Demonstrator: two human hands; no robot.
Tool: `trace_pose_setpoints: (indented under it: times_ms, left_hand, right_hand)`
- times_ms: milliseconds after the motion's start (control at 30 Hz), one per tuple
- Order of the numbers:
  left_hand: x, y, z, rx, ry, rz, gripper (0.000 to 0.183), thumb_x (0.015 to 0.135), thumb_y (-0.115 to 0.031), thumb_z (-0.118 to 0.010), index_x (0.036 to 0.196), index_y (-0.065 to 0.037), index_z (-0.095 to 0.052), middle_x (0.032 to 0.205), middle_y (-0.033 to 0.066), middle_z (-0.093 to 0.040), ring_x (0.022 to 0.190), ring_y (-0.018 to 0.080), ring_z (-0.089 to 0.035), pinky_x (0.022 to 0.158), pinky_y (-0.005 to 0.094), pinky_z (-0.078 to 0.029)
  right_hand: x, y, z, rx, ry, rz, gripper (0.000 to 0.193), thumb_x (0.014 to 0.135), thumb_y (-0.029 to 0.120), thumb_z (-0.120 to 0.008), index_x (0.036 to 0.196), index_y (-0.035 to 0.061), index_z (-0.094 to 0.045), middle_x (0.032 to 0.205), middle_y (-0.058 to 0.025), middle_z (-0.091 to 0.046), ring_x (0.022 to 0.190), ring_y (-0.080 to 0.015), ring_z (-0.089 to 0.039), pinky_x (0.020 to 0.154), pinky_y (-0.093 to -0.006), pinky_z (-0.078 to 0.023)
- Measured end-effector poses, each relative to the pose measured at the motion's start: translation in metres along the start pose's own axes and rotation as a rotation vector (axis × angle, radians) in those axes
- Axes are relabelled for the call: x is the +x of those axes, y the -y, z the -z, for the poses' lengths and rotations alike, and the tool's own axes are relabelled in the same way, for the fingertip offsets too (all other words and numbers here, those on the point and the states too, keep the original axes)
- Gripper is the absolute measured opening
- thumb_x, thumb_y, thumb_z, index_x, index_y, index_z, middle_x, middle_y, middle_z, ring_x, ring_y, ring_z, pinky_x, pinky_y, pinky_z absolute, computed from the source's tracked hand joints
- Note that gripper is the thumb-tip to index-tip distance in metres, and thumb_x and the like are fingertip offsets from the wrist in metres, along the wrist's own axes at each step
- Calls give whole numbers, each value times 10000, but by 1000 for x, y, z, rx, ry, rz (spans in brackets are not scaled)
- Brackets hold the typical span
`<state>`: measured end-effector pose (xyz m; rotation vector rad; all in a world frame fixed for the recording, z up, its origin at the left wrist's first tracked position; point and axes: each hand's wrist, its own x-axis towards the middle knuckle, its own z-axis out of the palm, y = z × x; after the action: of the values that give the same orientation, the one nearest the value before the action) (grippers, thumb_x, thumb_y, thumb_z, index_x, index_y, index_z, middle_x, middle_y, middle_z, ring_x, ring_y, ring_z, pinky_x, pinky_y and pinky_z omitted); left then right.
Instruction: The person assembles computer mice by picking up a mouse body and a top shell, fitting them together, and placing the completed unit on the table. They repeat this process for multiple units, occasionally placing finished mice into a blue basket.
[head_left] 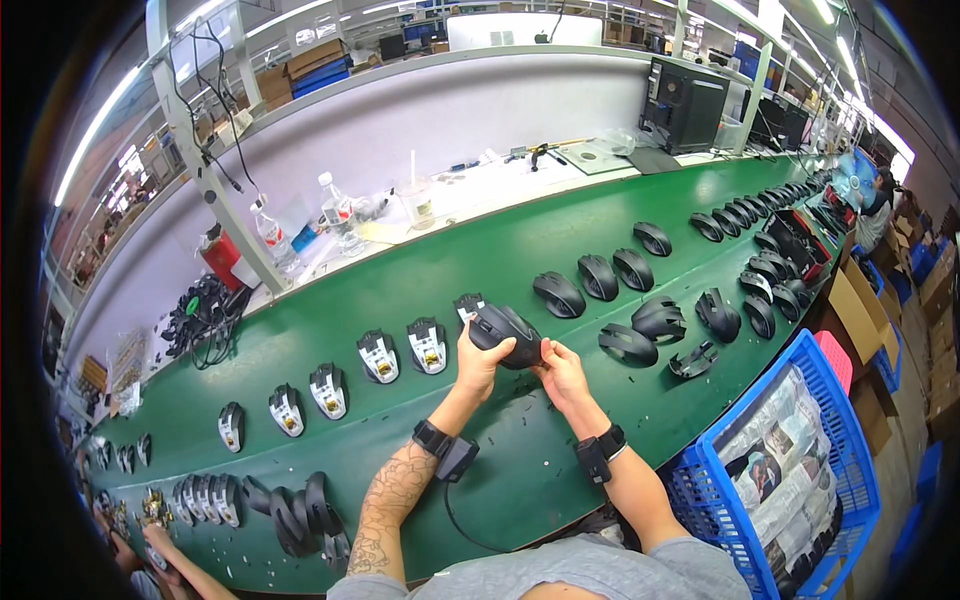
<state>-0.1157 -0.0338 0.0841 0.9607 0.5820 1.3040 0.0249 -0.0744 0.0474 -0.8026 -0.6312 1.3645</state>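
Note:
A black computer mouse [508,333] is held above the green bench between both of my hands. My left hand [478,362] closes round its left side, thumb along the near edge. The fingers of my right hand [562,374] pinch its near right end. Just behind the held mouse, partly hidden, stands an uncovered mouse base [467,304]. Left of it are more open mouse bases with pale insides, such as this mouse base [427,346]. Finished-looking black mice [558,295] stand to the right, and loose black top shells [628,344] lie nearer.
A blue crate [712,470] lined with printed paper stands at my right. Stacked black shells [300,515] lie at the lower left, near a co-worker's hand [160,545]. Bottles [340,215], a cup [417,205] and a computer case [684,103] stand along the back.

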Motion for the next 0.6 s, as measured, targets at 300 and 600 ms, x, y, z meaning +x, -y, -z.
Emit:
trace_pose_setpoints:
  times_ms: [300,600]
  left_hand:
    - [14,5,26,-279,-188,451,313,866,-363,-484,1037,-108,-545,986,58,-603,914,176,-566,798,340,-435]
    - [8,-16,11,-436,3,675,354,922,-271,-443,1161,-9,-454,1101,162,-530,999,300,-554,890,462,-458]
  right_hand:
    - [12,4,7,-365,-19,41,374,822,317,-653,961,-22,-577,907,-64,-618,727,-118,-575,645,-235,-472]
    - [7,14,4,-422,-8,178,542,715,140,-765,1130,-101,-515,962,-127,-630,824,-138,-604,744,-256,-495]
